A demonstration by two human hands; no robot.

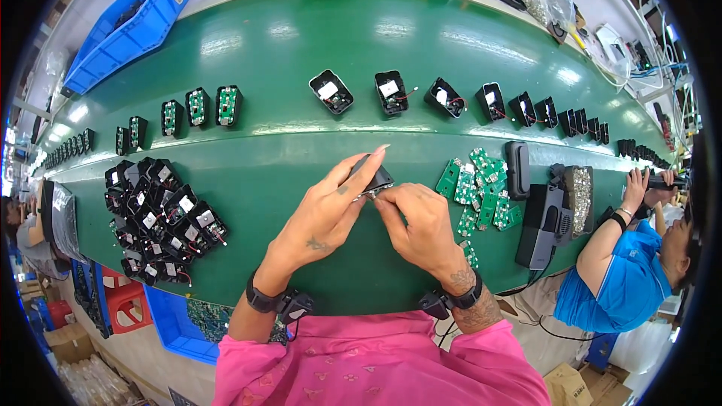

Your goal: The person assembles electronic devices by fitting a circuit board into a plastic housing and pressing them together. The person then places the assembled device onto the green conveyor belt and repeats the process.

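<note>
My left hand is wrapped round a small black plastic housing, tilted above the green worktop. My right hand is closed in a pinch at the housing's near end; whatever its fingertips grip is hidden. To the right of that hand lies a loose pile of green circuit boards. Left of my hands is a heap of black housings with white parts and thin wires inside. Beyond my hands stands a spaced row of open black housings. Farther left, several housings have green boards in them.
A grey device and a black case stand right of the boards, beside a box of small metal parts. A blue crate sits at the far left. Another person works at the right.
</note>
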